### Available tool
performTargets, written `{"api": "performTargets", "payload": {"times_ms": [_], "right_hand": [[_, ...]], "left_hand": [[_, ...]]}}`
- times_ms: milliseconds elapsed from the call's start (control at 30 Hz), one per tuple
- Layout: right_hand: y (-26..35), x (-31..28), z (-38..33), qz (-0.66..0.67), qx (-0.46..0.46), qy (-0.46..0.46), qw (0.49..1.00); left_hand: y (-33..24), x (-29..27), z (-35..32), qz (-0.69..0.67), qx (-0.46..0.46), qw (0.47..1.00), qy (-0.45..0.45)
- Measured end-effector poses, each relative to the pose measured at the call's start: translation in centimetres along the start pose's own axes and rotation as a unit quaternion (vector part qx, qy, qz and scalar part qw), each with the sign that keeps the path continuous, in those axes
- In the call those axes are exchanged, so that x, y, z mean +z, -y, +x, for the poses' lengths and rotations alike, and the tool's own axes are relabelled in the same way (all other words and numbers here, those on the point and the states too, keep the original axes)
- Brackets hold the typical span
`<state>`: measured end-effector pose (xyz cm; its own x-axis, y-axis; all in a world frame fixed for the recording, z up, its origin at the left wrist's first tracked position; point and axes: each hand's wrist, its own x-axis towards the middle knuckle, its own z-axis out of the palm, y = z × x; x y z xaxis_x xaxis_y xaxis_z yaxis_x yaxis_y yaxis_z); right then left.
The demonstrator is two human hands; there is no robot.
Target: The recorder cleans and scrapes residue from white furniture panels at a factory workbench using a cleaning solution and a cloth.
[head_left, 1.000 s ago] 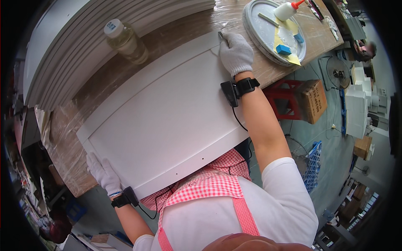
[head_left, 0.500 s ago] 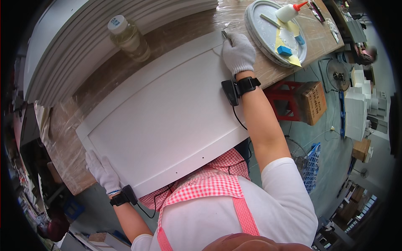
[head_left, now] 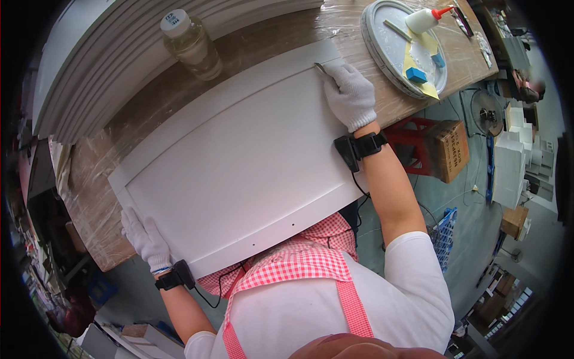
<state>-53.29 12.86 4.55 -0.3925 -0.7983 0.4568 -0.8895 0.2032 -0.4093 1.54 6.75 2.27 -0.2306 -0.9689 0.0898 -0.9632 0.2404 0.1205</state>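
A white framed panel (head_left: 233,155) with a recessed middle lies slanted across the wrapped table, its near edge at my apron. My right hand (head_left: 351,96), in a white knitted glove, is closed around a small, thin metal blade-like tool (head_left: 321,69). The tool's tip meets the inner frame line near the panel's far right corner; its handle is hidden in my fist. My left hand (head_left: 147,244), gloved too, rests along the panel's left edge near the close corner, fingers stretched out and apart.
Stacked white panels (head_left: 95,78) stand at the far left, beside a clear capped bottle (head_left: 197,52). A round lid (head_left: 388,54) on the right holds a red-tipped glue bottle (head_left: 422,21), a blue block (head_left: 416,75) and yellow paper. A red stool (head_left: 409,143) and carton (head_left: 449,149) are beyond.
My right hand and the tool have shifted nearer to me, from the panel's far outer edge to the inner frame line. My left hand stays nearly in place.
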Motion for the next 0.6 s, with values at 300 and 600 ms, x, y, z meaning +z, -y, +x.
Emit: {"api": "performTargets", "payload": {"times_ms": [300, 600], "right_hand": [[0.11, -0.13, -0.1, -0.003, 0.006, 0.018, 1.0], [-0.31, 0.09, -0.14, 0.013, -0.002, -0.004, 1.0]], "left_hand": [[-0.21, -0.09, 0.04, -0.016, -0.006, 1.0, -0.017], [-0.13, -0.01, 0.17, -0.012, -0.002, 1.0, -0.017]]}}
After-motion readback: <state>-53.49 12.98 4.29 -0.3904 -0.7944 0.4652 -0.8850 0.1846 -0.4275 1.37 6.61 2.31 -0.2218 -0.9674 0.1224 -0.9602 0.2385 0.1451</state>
